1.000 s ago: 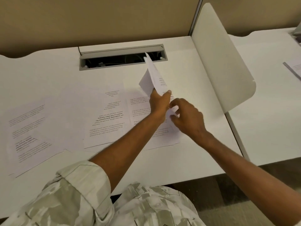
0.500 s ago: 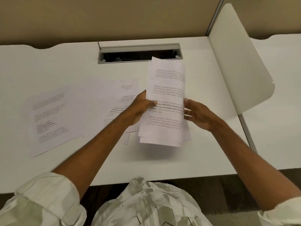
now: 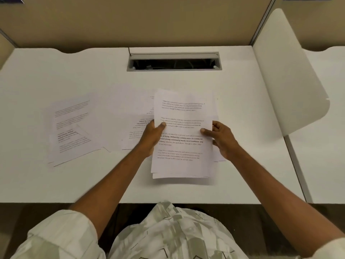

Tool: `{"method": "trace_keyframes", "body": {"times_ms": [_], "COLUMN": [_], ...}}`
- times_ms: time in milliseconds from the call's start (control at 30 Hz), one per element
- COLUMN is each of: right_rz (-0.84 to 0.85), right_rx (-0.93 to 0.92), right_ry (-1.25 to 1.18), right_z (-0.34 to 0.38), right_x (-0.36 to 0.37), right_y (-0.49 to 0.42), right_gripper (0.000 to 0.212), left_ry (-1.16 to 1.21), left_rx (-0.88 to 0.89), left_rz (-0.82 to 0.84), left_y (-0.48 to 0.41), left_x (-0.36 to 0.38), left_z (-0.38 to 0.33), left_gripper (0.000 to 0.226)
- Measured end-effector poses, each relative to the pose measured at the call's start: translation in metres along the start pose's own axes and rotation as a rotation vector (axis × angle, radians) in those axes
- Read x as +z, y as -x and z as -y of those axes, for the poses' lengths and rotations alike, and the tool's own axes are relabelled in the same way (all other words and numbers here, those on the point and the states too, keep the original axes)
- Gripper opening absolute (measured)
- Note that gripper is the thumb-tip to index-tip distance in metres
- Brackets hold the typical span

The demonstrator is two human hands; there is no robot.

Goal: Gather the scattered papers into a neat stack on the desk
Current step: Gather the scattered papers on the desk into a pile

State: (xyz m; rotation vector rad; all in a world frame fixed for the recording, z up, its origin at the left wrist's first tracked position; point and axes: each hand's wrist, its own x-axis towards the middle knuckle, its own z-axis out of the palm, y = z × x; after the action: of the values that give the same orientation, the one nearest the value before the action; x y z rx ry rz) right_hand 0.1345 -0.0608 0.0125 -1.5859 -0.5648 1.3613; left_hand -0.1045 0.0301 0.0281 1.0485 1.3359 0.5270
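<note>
White printed sheets make up the bundle [image 3: 182,135], pinched at its side edges by the left hand [image 3: 153,136] and right hand [image 3: 223,139], thumbs on top, just above the smooth white desk [image 3: 242,101]. More flat, thin loose papers [image 3: 74,128] lie fanned out to the left, near the grey rectangular cable slot [image 3: 174,61].

The person wears a pale cream-and-grey patterned shirt [image 3: 173,232] — soft blotches, thin dark lines. 2 sleeves rolled up — forearms bare.
</note>
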Motion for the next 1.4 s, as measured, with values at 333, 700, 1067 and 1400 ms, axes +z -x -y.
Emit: {"method": "trace_keyframes", "body": {"times_ms": [333, 700, 1067, 1400], "right_rz": [-0.155, -0.333, -0.346, -0.448], "right_rx": [-0.019, 0.104, 0.082, 0.038], "right_ry": [0.174, 0.143, 0.255, 0.86], "right_z": [-0.011, -0.011, 0.0, -0.004], "right_x": [-0.024, -0.094, -0.059, -0.021], "right_y": [0.015, 0.031, -0.02, -0.045], "right_gripper": [0.024, 0.036, 0.028, 0.055], "left_ry": [-0.031, -0.085, -0.235, -0.443], "left_rx": [-0.004, -0.016, 0.068, 0.146], "left_rz": [-0.013, 0.126, 0.026, 0.002], "left_y": [0.008, 0.006, -0.037, -0.061], "left_x": [0.039, 0.116, 0.08, 0.038], "left_z": [0.015, 0.001, 0.002, 0.006], "left_gripper": [0.04, 0.038, 0.038, 0.038]}}
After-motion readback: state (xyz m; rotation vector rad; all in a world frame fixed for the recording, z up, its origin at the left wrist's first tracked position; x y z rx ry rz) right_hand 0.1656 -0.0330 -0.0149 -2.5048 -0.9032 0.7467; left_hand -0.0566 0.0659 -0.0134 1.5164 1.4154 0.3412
